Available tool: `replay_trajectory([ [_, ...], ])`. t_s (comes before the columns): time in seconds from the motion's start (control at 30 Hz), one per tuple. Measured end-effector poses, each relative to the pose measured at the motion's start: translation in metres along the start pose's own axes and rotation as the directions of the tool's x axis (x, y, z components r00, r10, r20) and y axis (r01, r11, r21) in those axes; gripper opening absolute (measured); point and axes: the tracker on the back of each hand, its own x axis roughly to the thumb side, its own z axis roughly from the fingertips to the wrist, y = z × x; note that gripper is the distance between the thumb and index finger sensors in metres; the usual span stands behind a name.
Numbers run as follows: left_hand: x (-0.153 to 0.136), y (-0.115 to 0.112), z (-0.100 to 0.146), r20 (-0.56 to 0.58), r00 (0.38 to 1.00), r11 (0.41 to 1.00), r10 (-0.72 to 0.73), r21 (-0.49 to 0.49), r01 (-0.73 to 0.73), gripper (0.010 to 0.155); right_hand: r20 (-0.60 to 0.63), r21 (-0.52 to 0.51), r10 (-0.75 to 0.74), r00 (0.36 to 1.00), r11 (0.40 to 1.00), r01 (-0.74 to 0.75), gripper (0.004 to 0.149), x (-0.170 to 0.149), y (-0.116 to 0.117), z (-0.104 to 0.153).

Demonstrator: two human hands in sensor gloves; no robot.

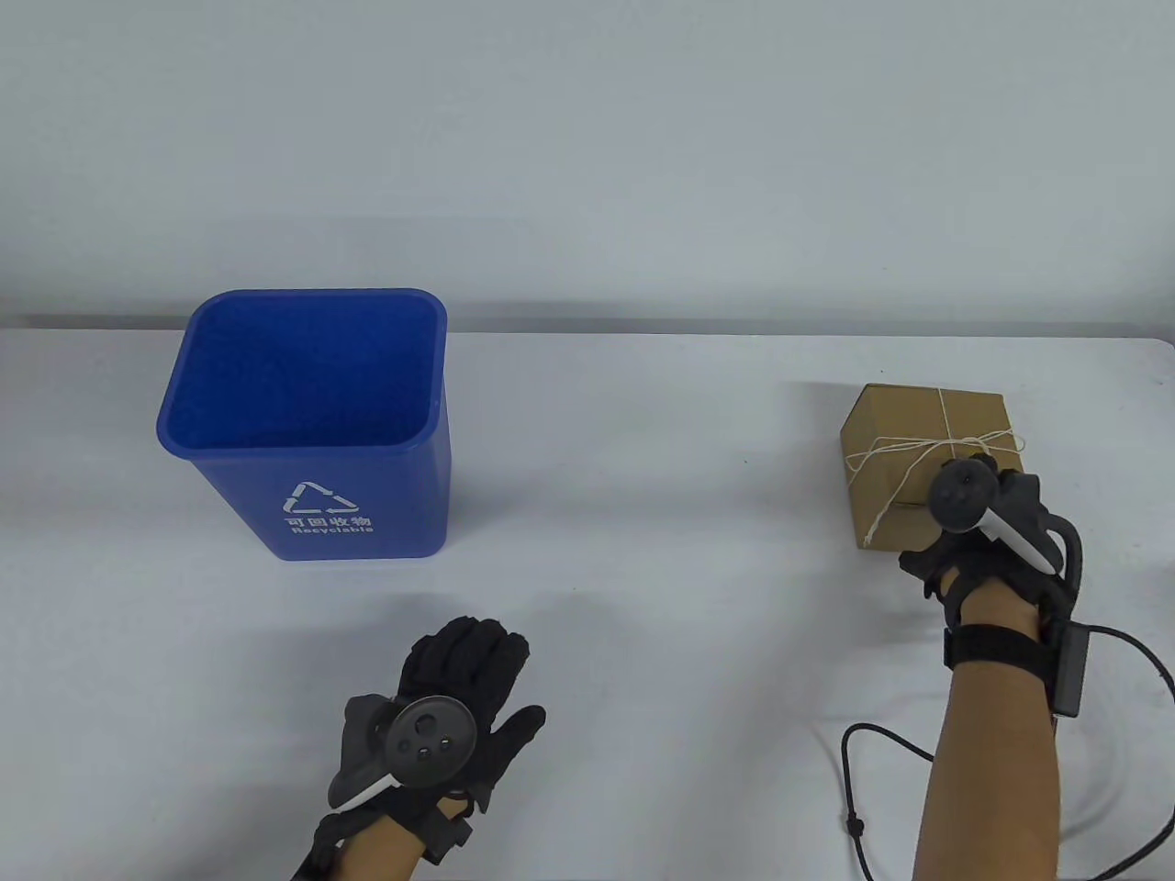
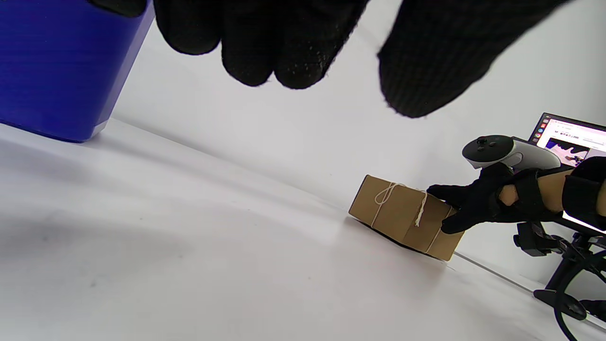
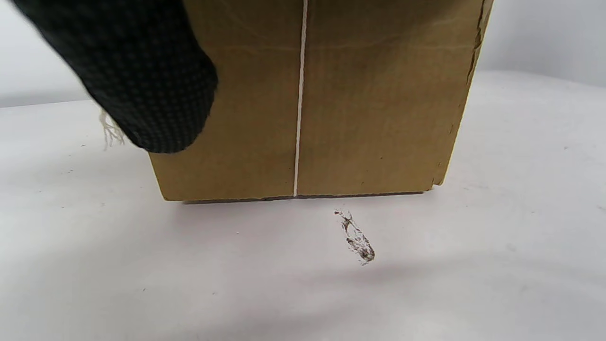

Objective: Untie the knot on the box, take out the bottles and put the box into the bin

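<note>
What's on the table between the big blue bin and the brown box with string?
Nothing: the table view shows bare white table between the blue plastic bin and the brown cardboard box.

Box [image 1: 918,440] contents hidden; knot obscured

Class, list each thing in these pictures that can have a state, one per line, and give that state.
box: closed, tied with string, standing on the table
string: still knotted, loose end hanging down the side
bin: upright, open, nothing visible inside
left hand: open, holding nothing
right hand: on the box; grip unclear
</note>
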Motion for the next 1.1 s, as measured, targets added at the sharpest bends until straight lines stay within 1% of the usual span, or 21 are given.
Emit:
replay_trajectory([
  [0.17,0.000,-0.001,-0.001,0.000,1.000,1.000,0.005,-0.012,-0.005,0.076,0.001,0.042,-0.009,1.000,0.999,0.009,0.107,-0.004,0.003,-0.004],
  [0.3,0.004,-0.001,-0.003,0.019,1.000,1.000,0.013,-0.014,-0.013,0.076,0.000,0.020,-0.016,1.000,1.000,0.016,0.111,-0.003,0.017,-0.003],
  [0.4,0.008,-0.002,-0.003,0.037,0.999,1.000,0.010,-0.023,-0.009,0.076,0.009,-0.005,-0.047,0.999,0.999,0.047,0.111,-0.004,0.022,-0.001],
  [0.5,0.011,-0.003,-0.002,0.050,0.999,1.000,0.011,-0.027,-0.010,0.076,0.004,0.011,-0.019,1.000,1.000,0.019,0.111,-0.002,0.022,0.001],
  [0.57,0.011,-0.003,-0.002,0.053,0.998,0.999,0.014,-0.031,-0.012,0.076,-0.013,0.025,0.029,0.999,0.999,-0.029,0.112,0.004,0.023,0.002],
  [0.67,0.011,-0.003,-0.002,0.057,0.998,0.999,0.017,-0.033,-0.015,0.075,-0.023,0.007,0.095,0.995,0.995,-0.095,0.113,0.010,0.025,0.005],
  [0.87,0.012,-0.002,0.000,0.061,0.998,1.000,0.023,-0.019,-0.022,0.075,-0.003,-0.037,0.096,0.995,0.995,-0.096,0.112,0.018,0.032,0.014],
  [1.1,0.011,-0.002,0.000,0.060,0.998,1.000,0.022,-0.015,-0.021,0.074,0.003,-0.045,0.101,0.995,0.994,-0.101,0.111,0.027,0.037,0.029],
])
